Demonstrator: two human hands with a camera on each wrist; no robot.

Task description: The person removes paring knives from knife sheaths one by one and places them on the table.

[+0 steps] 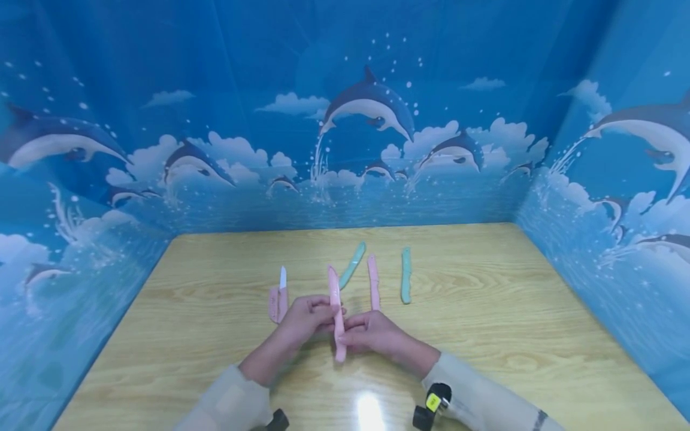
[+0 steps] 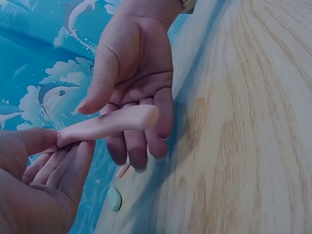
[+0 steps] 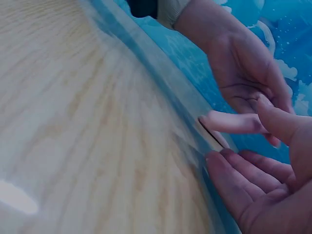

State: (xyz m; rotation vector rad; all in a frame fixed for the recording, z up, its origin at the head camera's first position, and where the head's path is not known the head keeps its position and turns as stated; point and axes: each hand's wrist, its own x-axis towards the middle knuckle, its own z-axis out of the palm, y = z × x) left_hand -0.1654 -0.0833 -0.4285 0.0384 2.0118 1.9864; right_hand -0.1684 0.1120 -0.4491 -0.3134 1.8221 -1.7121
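Observation:
Both hands meet over the near middle of the wooden table and hold one long pink plastic piece, shaped like a sheathed knife. It points away from me. My left hand pinches its upper part between thumb and fingers; the left wrist view shows that hand gripping the piece. My right hand holds the lower part. In the right wrist view its thumb lies on the piece, with the fingers straight below.
A small white-bladed knife with a pink handle lies left of the hands beside a pink sheath. Beyond the hands lie a teal piece, a pink one and another teal one. Blue dolphin-print walls close three sides.

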